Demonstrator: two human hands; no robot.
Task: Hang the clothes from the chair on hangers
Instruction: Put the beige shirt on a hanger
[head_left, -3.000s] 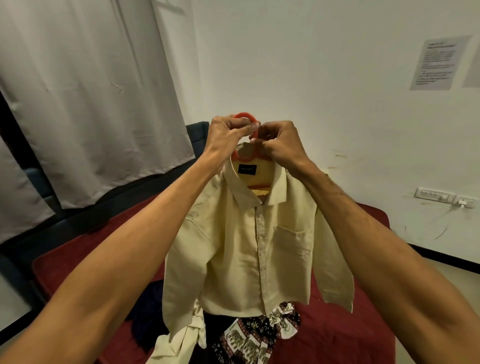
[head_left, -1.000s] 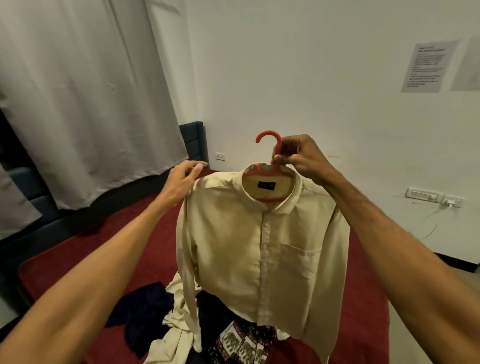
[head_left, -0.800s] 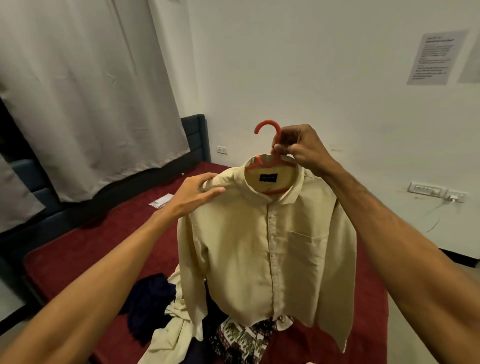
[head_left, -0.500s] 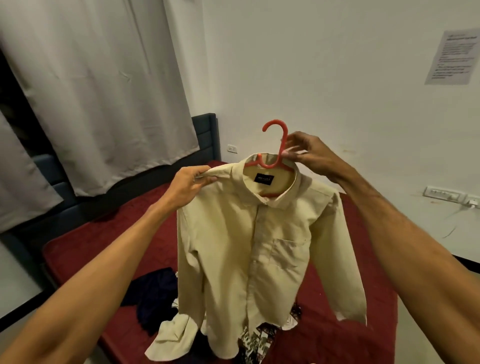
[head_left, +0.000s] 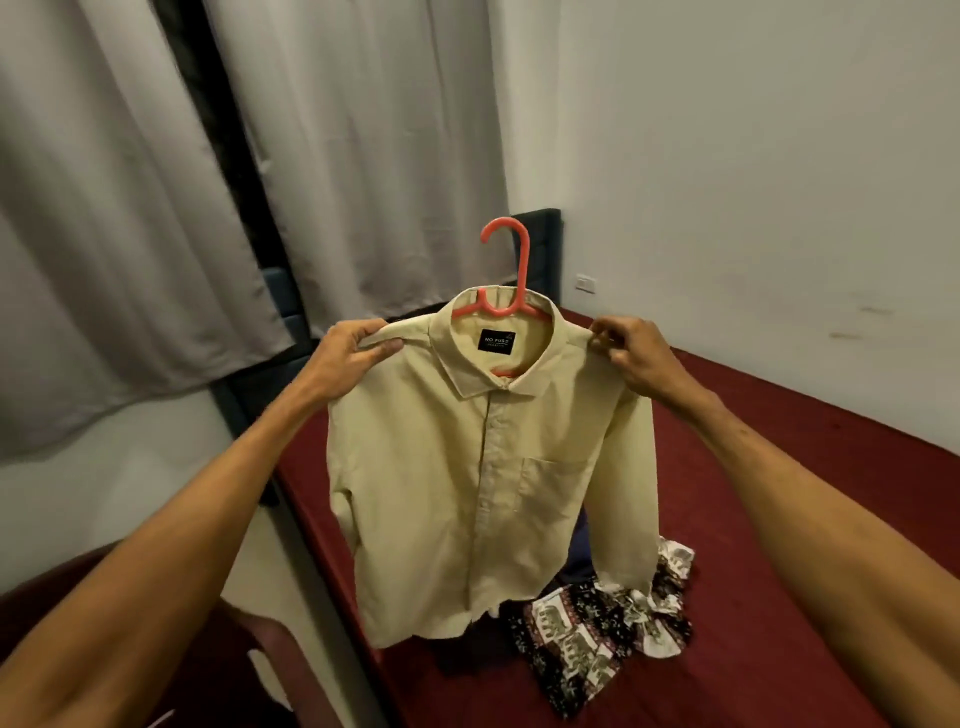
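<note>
A cream button-up shirt (head_left: 467, 478) hangs on a coral plastic hanger (head_left: 511, 275), held up in front of me above the bed. My left hand (head_left: 345, 358) grips the shirt's left shoulder. My right hand (head_left: 631, 353) pinches the shirt's right shoulder. The hanger's hook stands free above the collar, and its arms are hidden inside the shirt. A patterned black, red and white garment (head_left: 597, 634) and a dark garment (head_left: 579, 556) lie on the bed below the shirt.
The bed has a dark red cover (head_left: 779, 545) and a dark headboard (head_left: 545, 249) against the white wall (head_left: 753, 156). Grey curtains (head_left: 130, 208) hang at left. A dark red chair (head_left: 244, 670) edge shows at bottom left.
My right hand has let go of the hanger's hook and now pinches the shirt's right shoulder. The shirt has turned to face me, and my view has swung left.
</note>
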